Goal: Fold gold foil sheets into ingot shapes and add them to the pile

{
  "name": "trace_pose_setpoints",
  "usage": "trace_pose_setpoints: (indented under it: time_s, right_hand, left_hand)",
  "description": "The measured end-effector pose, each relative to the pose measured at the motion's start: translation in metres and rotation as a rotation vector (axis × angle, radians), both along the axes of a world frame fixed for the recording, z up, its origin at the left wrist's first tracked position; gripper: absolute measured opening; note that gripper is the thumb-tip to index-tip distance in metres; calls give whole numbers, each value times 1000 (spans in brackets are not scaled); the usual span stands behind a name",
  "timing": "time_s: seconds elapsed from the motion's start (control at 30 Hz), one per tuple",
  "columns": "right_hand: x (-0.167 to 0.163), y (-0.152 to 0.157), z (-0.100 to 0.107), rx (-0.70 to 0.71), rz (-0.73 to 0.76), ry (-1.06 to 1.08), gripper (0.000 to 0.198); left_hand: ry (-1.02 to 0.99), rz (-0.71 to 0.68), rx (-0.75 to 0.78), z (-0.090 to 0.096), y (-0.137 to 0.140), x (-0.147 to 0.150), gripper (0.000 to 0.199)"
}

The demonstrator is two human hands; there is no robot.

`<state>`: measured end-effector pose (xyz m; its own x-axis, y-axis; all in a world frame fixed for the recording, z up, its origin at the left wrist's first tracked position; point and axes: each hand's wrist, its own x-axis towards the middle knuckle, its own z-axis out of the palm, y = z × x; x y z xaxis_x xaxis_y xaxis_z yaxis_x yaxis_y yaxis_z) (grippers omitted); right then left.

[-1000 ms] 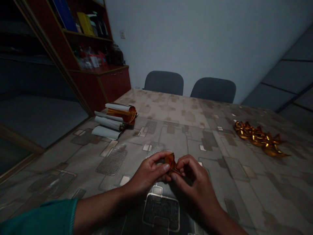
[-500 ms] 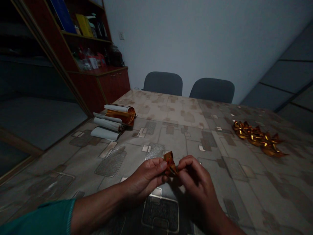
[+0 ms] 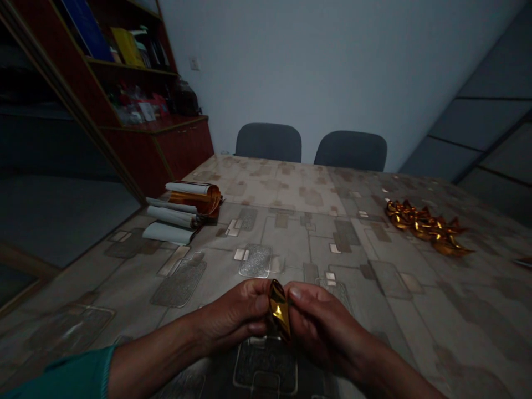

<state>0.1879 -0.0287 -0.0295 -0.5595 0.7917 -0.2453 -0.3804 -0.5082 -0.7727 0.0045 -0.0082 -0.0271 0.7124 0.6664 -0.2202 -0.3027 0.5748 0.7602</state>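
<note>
Between my two hands, low in the middle of the head view, is a small folded piece of gold foil paper [image 3: 279, 310], shiny and narrow, pointed at its lower end. My left hand [image 3: 239, 310] pinches its left side between thumb and fingers. On the other side my right hand [image 3: 318, 316] has its thumb and fingers closed against the foil's right edge; some of those fingers are hidden. Several finished-looking gold foil boat shapes [image 3: 428, 224] lie in a row on the right of the table. Curled sheets of gold-and-white foil paper [image 3: 172, 233] rest at the left.
A patterned cloth covers the table [image 3: 291, 194]. Two grey chairs [image 3: 269, 142] [image 3: 351, 149] stand at its far side against the wall. A red-brown cabinet [image 3: 183, 144] with filled shelves is at the back left. A dark flat thing [image 3: 524, 262] shows at the right edge.
The foil piece has turned, now showing a bright gold face and a narrower, upright shape. My right hand has come in flatter against its side. The whole view has shifted slightly.
</note>
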Motion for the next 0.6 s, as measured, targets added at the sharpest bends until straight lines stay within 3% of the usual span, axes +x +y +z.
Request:
trace_pose_setpoints:
  time_s: [0.27,0.6]
  right_hand:
    - [5,0,-2,-42,66,0,24]
    - [3,0,6,-4,79,-28,30]
  left_hand:
    - [-4,-50,-24,3,3,-4,46]
    - [189,-36,62,11,1,-3,45]
